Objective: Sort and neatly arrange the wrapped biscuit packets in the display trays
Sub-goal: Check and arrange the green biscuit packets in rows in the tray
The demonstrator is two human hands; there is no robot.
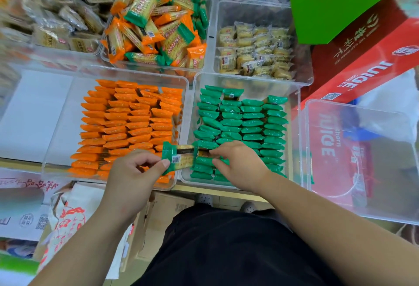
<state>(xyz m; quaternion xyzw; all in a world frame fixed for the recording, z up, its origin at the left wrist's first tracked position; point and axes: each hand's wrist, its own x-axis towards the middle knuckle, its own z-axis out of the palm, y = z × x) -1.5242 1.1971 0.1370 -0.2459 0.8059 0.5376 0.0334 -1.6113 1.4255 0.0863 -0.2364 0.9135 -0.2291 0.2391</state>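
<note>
My left hand (136,170) pinches a green-wrapped biscuit packet (179,157) over the gap between two clear trays. The left tray (56,126) holds orange packets (131,126) standing in neat rows. The right tray (294,126) holds green packets (242,126) in rows. My right hand (235,163) rests among the green packets at that tray's near left corner, its fingers curled down between them; whether it holds one is hidden. A tray behind (209,36) holds a loose heap of mixed orange and green packets (158,27).
Trays of pale yellow packets (256,52) and brown packets (63,20) stand at the back. An empty clear bin (362,161) sits at the right, over red juice cartons (362,58). A green box (340,2) leans at top right. Cardboard boxes (165,213) lie on the floor.
</note>
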